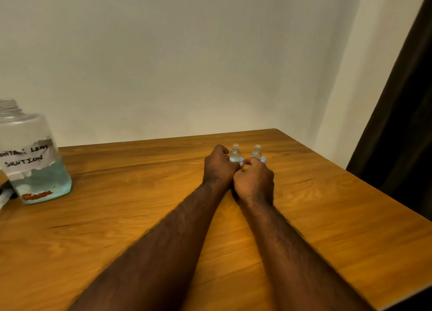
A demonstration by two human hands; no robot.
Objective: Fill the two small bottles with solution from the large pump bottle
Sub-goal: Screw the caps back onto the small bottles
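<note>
Gripped the left small bottle (235,153) with the left hand (218,164), fingers curled round its lower half and hiding it. Pinched the right small bottle (256,152) low down with the right hand (254,182), base likewise hidden. Held both upright, uncapped and side by side, well right of the large solution bottle (35,161) on the wooden table (327,217). Glimpsed small blue pieces (263,159) just behind them, too covered to name. Lost the left side of the large solution bottle off frame, threaded neck open, label partly legible.
</note>
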